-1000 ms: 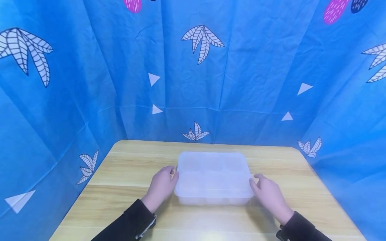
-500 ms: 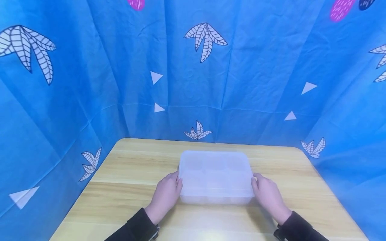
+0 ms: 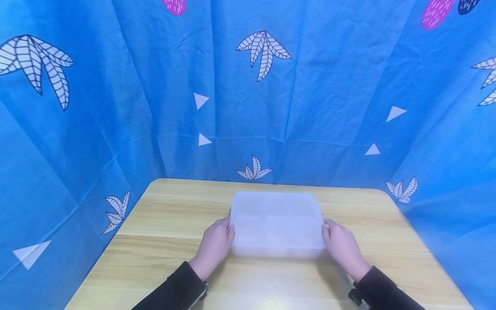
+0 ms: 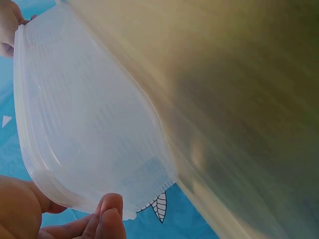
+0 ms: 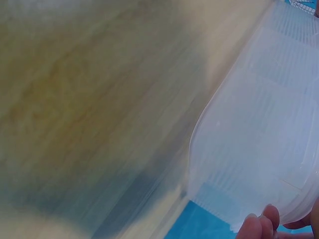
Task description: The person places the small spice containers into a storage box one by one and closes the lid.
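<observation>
A lidded, translucent white plastic storage box (image 3: pixel 277 219) is at the middle of the table, its long side facing me. At its left end my left hand (image 3: pixel 214 243) grips the side, the thumb near the lid's rim. My right hand (image 3: pixel 344 245) holds the opposite end in the same way. In the left wrist view, the fingers (image 4: pixel 110 214) curl by the box's end wall (image 4: pixel 99 124), with the thumb at the rim. The right wrist view shows fingertips (image 5: pixel 251 226) against the other end of the box. Whether its base touches the table is hard to tell.
The light wooden table (image 3: pixel 174 206) has rounded far corners. A blue curtain (image 3: pixel 248 107) printed with white leaves and triangles hangs behind it and along both sides. Dark sleeves (image 3: pixel 178 286) cover both forearms.
Both hands, loosely beside the box one second ago, have closed on its ends. Since half a second ago the box has shifted slightly up in the head view, its front edge most.
</observation>
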The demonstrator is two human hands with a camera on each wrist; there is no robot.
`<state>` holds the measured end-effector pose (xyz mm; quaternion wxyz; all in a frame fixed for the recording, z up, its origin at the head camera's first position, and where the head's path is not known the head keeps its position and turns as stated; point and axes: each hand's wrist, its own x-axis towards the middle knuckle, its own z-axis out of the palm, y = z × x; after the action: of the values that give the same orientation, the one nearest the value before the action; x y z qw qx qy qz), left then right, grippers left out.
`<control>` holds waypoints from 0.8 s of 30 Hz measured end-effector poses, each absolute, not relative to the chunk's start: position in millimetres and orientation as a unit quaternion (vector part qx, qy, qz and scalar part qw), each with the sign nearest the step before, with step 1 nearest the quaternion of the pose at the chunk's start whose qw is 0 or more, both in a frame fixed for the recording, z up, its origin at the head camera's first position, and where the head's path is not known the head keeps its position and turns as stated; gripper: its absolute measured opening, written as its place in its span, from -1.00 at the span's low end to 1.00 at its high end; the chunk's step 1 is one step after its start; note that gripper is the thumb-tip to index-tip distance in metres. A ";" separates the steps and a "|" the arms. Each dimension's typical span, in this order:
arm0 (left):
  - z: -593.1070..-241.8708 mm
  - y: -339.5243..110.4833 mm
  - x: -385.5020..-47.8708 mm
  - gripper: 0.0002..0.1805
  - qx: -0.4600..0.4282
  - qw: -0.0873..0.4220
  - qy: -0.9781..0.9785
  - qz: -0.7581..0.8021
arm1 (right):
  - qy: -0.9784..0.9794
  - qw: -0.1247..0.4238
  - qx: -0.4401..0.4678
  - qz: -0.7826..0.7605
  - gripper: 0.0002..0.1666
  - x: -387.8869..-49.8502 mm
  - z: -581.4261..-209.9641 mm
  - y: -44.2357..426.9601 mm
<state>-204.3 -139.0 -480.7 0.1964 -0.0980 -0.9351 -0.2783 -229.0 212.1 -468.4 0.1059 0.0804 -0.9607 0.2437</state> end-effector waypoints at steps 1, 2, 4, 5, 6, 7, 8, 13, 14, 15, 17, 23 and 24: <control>-480.7 -138.8 -205.6 -0.70 -0.097 0.196 -0.935 -0.278 | -0.961 0.105 0.080 0.244 -0.51 -230.2 -468.5 212.0; -480.5 -138.7 -206.6 -0.70 -0.095 0.196 -0.935 -0.279 | -0.961 0.105 0.079 0.244 -0.51 -231.4 -468.6 211.9; -480.3 -138.6 -208.5 -0.69 -0.092 0.197 -0.934 -0.283 | -0.961 0.104 0.078 0.245 -0.51 -233.7 -468.8 211.6; -480.4 -138.7 -209.3 -0.69 -0.090 0.197 -0.934 -0.285 | -0.961 0.104 0.078 0.245 -0.51 -234.8 -469.0 211.3; -480.5 -139.1 -210.2 -0.68 -0.088 0.195 -0.934 -0.287 | -0.960 0.103 0.079 0.246 -0.51 -235.7 -469.3 210.8; -480.7 -139.4 -211.0 -0.68 -0.086 0.196 -0.933 -0.289 | -0.960 0.103 0.078 0.248 -0.51 -236.7 -469.8 210.4; -480.5 -139.6 -211.6 -0.67 -0.084 0.195 -0.933 -0.291 | -0.960 0.103 0.079 0.248 -0.51 -237.4 -470.1 209.8; -481.9 -139.5 -215.1 -0.68 -0.075 0.188 -0.934 -0.293 | -0.961 0.103 0.075 0.247 -0.52 -239.2 -471.1 209.0; -481.9 -139.4 -215.7 -0.68 -0.074 0.185 -0.935 -0.294 | -0.961 0.103 0.074 0.246 -0.52 -239.1 -471.1 209.0; -482.2 -139.3 -216.3 -0.69 -0.074 0.184 -0.935 -0.294 | -0.961 0.102 0.072 0.246 -0.52 -239.2 -471.0 209.1; -482.5 -139.2 -217.1 -0.69 -0.076 0.182 -0.936 -0.293 | -0.962 0.101 0.070 0.246 -0.52 -239.3 -471.2 209.8; -482.7 -144.0 -214.8 -0.61 -0.063 0.156 -0.936 -0.309 | -0.960 0.086 0.061 0.260 -0.49 -239.0 -473.5 212.0; -482.7 -145.8 -214.1 -0.59 -0.060 0.152 -0.937 -0.308 | -0.959 0.081 0.059 0.264 -0.48 -238.7 -473.6 213.2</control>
<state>-214.1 -145.8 -482.7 0.1516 -0.0595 -0.9373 -0.3083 -238.7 213.2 -473.6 0.0805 0.0592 -0.9592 0.2644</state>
